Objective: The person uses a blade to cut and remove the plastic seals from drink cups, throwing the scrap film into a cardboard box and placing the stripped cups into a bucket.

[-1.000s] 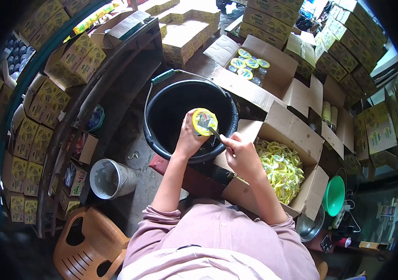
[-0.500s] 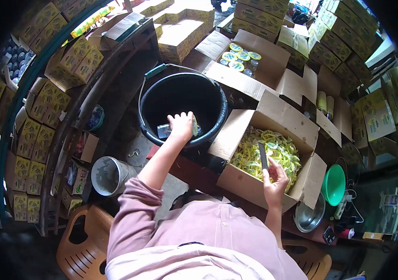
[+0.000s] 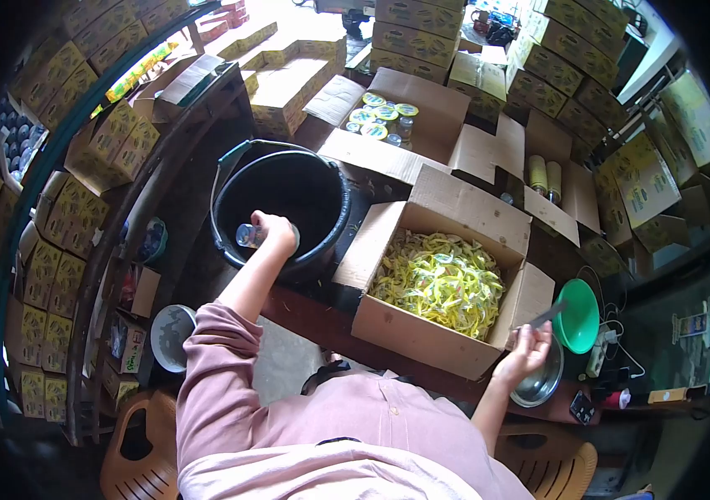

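Note:
Over the near side of a black bucket [image 3: 342, 200], my left hand [image 3: 276, 233] is wrapped round a clear cup [image 3: 247, 236], which lies on its side in the grip. A dark flat blade [image 3: 548, 315] is held in my right hand [image 3: 526, 354], beside the right flap of an open cardboard box [image 3: 422, 337]. Yellow and white strips [image 3: 442, 279] fill that box. Behind it, another open carton [image 3: 430, 108] holds several cups with yellow-rimmed lids [image 3: 373, 132].
A green bowl [image 3: 577, 317] and a metal bowl [image 3: 542, 379] are at the right, near a phone [image 3: 582, 407]. A grey pail [image 3: 173, 337] and an orange chair [image 3: 142, 450] stand at the lower left. Stacked cartons [image 3: 55, 283] line the left shelf.
The lidded cup has left the spot before my chest; my left hand now holds a cup at the bucket. My right hand has moved right with the blade, past the strips. The view has shifted.

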Demonstrator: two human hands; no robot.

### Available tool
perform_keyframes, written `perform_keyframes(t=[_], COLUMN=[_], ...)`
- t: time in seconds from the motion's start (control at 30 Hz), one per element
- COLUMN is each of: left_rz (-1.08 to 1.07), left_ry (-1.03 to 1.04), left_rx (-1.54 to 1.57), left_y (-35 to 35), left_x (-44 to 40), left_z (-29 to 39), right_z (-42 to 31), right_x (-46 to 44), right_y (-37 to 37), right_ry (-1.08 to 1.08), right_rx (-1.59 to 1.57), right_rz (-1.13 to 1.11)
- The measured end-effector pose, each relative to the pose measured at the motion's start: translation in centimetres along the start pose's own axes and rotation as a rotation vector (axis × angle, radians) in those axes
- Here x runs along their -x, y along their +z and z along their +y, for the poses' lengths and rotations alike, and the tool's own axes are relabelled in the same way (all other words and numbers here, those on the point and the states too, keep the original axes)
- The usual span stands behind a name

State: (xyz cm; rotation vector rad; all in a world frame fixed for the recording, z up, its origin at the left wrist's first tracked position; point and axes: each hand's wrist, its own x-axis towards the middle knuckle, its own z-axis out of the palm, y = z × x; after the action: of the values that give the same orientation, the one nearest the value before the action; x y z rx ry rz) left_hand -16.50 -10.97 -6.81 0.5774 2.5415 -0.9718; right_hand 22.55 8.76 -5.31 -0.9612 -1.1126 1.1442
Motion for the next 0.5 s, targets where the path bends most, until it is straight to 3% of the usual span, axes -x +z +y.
perform_keyframes(t=[0.1, 0.17, 0.23, 0.3, 0.37, 0.5], left_rz=[0.133, 0.171, 0.239, 0.193, 0.276, 0.275], left_ry=[-0.061, -0.048, -0.027, 0.037, 0.022, -0.01], left_rx=[0.03, -0.016, 0.004, 0.044, 0.057, 0.014], left_y=[0.7, 1.5, 2.4, 3.1, 4.9, 7.6], left_x=[-0.3, -0.4, -0.2, -1.0, -2.7, -6.6], left_z=[-0.6, -0.6, -0.6, -1.3, -2.1, -4.0], right_z=[-4.0, -6.8, -14.1, -20.8, -26.1, -31.1], right_x=[-4.2, -9.2, -10.0, -9.9, -7.5, -2.9], right_y=[-0.7, -4.6, -3.1, -4.0, -4.4, -11.4], right_ry=[-0.091, -0.329, -0.708, -1.051, -1.303, -1.58], right_rx=[-0.174, -0.103, -0.42, -0.545, -0.641, -0.716], right_rz=[0.351, 0.396, 0.694, 0.918, 1.093, 1.098])
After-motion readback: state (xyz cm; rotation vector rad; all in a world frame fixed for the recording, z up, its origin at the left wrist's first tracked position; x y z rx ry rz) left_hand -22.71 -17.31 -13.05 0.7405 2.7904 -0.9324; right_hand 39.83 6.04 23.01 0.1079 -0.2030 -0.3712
